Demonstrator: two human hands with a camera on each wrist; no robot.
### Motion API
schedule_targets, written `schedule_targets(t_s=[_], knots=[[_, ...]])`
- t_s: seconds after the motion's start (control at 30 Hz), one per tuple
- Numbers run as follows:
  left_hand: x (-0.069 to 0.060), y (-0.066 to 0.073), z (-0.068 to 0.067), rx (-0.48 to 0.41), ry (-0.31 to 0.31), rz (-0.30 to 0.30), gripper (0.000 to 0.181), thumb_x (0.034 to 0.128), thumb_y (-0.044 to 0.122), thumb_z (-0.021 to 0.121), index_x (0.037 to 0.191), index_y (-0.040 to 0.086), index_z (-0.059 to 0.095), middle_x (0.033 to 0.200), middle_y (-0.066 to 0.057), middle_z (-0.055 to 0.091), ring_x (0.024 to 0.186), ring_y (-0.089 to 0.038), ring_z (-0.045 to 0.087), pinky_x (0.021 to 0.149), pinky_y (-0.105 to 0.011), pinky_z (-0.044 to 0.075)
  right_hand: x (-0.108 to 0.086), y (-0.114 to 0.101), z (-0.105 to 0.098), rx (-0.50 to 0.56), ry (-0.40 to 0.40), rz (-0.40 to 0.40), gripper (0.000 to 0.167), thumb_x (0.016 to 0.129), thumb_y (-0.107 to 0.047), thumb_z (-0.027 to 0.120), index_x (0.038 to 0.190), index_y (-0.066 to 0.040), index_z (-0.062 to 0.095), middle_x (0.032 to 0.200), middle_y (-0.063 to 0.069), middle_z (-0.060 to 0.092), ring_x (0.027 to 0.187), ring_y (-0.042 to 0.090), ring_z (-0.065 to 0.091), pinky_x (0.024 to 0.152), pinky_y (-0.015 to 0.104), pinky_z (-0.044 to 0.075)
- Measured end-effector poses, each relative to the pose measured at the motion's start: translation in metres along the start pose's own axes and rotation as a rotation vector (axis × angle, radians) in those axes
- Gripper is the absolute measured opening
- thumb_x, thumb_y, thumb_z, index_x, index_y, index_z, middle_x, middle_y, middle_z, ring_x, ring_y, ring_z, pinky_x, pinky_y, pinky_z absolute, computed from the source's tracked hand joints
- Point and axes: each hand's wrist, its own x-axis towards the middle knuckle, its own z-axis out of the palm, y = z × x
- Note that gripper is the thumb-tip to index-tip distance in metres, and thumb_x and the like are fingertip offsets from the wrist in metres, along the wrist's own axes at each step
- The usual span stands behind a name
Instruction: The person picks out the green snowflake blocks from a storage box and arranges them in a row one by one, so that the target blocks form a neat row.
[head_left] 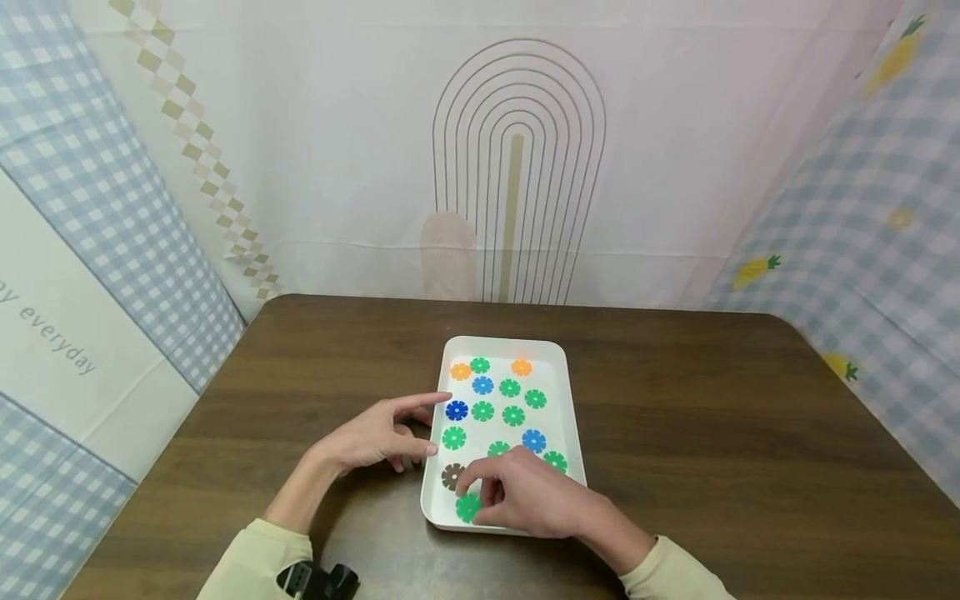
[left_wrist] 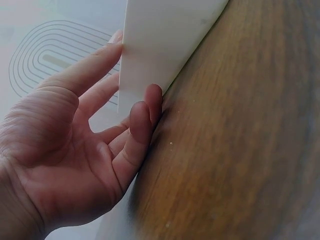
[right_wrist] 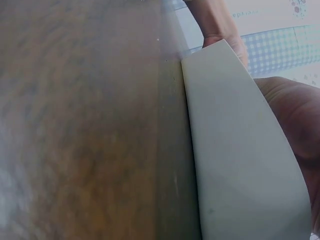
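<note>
A white tray point(head_left: 504, 492) lies on the table, holding several flat notched plastic discs in green, blue, orange and brown. My right hand point(head_left: 536, 497) is over its near end, with index finger and thumb pinching a green notched disc point(head_left: 467, 507). Just beyond that disc lies a brown notched disc point(head_left: 453, 477). At the tray's left side, my left hand point(head_left: 372, 437) touches the rim with extended fingers, near a dark blue notched disc point(head_left: 456, 410). The left wrist view shows the left hand point(left_wrist: 75, 145) against the tray's outer wall point(left_wrist: 155, 45). In the right wrist view, the tray wall partly hides the right hand point(right_wrist: 297, 122).
The brown wooden table point(head_left: 697, 433) extends on both sides of the tray. A patterned white cloth point(head_left: 345, 150) hangs behind it, with blue checked cloth point(head_left: 862, 225) at the sides. A black device point(head_left: 318, 579) sits at the left wrist.
</note>
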Motion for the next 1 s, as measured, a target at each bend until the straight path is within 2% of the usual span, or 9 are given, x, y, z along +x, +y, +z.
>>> schedule_targets(t_s=[0.13,0.2,0.27,0.33,0.4,0.43,0.63,0.83,1.0], knots=[[0.000,0.001,0.001,-0.017,0.001,0.004,0.074,0.0935,0.022,0.082,0.160,0.021,0.049,0.152,-0.022,0.049,0.073,-0.019,0.063,0.063,-0.033,0.056,-0.002,0.001,-0.002,0.075,0.040,0.003,0.022,0.090,-0.008,0.081,0.108,-0.021,0.078,0.073,-0.019,0.064,0.066,-0.006,0.056,0.068,0.017,0.052],[0.000,0.001,0.002,-0.019,0.003,0.005,0.075,0.0933,0.022,0.082,0.160,0.021,0.048,0.152,-0.019,0.051,0.073,-0.019,0.063,0.064,-0.033,0.057,-0.004,0.001,-0.005,0.138,0.062,0.027,0.022,0.089,-0.007,0.081,0.106,-0.020,0.078,0.073,-0.016,0.066,0.061,-0.003,0.057,0.063,0.019,0.053],[-0.001,0.002,0.002,-0.017,0.007,0.001,0.075,0.0929,0.021,0.083,0.160,0.021,0.048,0.137,-0.018,0.063,0.072,-0.018,0.063,0.065,-0.033,0.057,-0.005,0.002,-0.010,0.206,0.087,0.063,0.021,0.089,-0.008,0.082,0.106,-0.020,0.078,0.073,-0.012,0.067,0.057,0.001,0.057,0.058,0.021,0.053],[-0.002,0.002,0.002,-0.014,0.008,-0.007,0.076,0.0925,0.021,0.083,0.160,0.021,0.048,0.115,-0.013,0.074,0.072,-0.019,0.064,0.065,-0.034,0.057,-0.008,0.003,-0.018,0.285,0.109,0.104,0.021,0.089,-0.010,0.084,0.107,-0.019,0.077,0.073,-0.006,0.067,0.053,0.007,0.057,0.055,0.023,0.052],[-0.002,0.003,0.003,-0.014,0.006,-0.013,0.077,0.0924,0.021,0.083,0.160,0.020,0.047,0.095,-0.010,0.077,0.072,-0.019,0.065,0.066,-0.034,0.058,-0.010,0.006,-0.027,0.337,0.142,0.135,0.022,0.088,-0.013,0.085,0.108,-0.018,0.077,0.075,-0.002,0.067,0.054,0.011,0.057,0.054,0.024,0.051],[-0.003,0.003,0.003,-0.013,0.005,-0.014,0.077,0.0923,0.021,0.083,0.161,0.020,0.047,0.090,-0.009,0.077,0.073,-0.019,0.065,0.067,-0.034,0.058,-0.012,0.008,-0.032,0.352,0.162,0.136,0.023,0.088,-0.013,0.085,0.109,-0.016,0.077,0.075,-0.001,0.068,0.056,0.012,0.058,0.055,0.024,0.051],[-0.006,0.004,0.002,-0.014,0.008,-0.016,0.079,0.0920,0.020,0.083,0.161,0.018,0.046,0.100,-0.008,0.078,0.074,-0.021,0.065,0.069,-0.036,0.059,-0.027,0.025,-0.059,0.454,0.267,0.144,0.032,0.089,-0.010,0.084,0.119,-0.003,0.074,0.080,0.008,0.070,0.059,0.017,0.063,0.060,0.034,0.060],[-0.009,0.006,0.000,-0.015,0.006,-0.018,0.079,0.0917,0.020,0.084,0.161,0.018,0.046,0.107,-0.010,0.078,0.077,-0.021,0.066,0.070,-0.037,0.060,-0.048,0.045,-0.083,0.491,0.369,0.227,0.041,0.091,-0.013,0.084,0.128,-0.003,0.069,0.088,0.013,0.071,0.066,0.021,0.066,0.064,0.040,0.063],[-0.010,0.008,-0.001,-0.008,0.003,-0.010,0.080,0.0917,0.019,0.084,0.162,0.016,0.045,0.102,-0.010,0.079,0.080,-0.021,0.068,0.071,-0.037,0.060,-0.066,0.063,-0.098,0.490,0.457,0.263,0.042,0.091,-0.013,0.083,0.129,-0.002,0.068,0.090,0.014,0.071,0.073,0.024,0.068,0.068,0.039,0.064]])
